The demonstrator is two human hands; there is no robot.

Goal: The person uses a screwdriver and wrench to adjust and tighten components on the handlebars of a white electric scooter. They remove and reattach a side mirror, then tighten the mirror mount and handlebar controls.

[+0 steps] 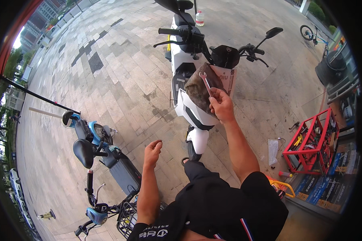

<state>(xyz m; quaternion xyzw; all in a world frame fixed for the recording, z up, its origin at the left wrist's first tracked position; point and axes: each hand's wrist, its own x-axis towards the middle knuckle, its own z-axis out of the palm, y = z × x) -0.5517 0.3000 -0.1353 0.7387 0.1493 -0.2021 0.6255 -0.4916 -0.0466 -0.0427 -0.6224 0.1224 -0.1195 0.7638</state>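
Observation:
In my right hand (222,105) is an open-ended wrench (206,82), its shaft pinched between thumb and fingers and its jaw tipped up and away from me. It is held over a dirty brown cloth (194,85) draped on the front of a white electric scooter (201,140). My left hand (152,153) hangs in the air left of the scooter's front wheel, thumb and fingers pressed together. Whatever it holds, if anything, is too small to tell.
A blue electric bike (96,130) with a black seat stands at the left, near my left forearm. On the right are a red metal tool rack (309,142) and a clear plastic bag (272,150). Farther off stands a large bottle (200,18) on the paving.

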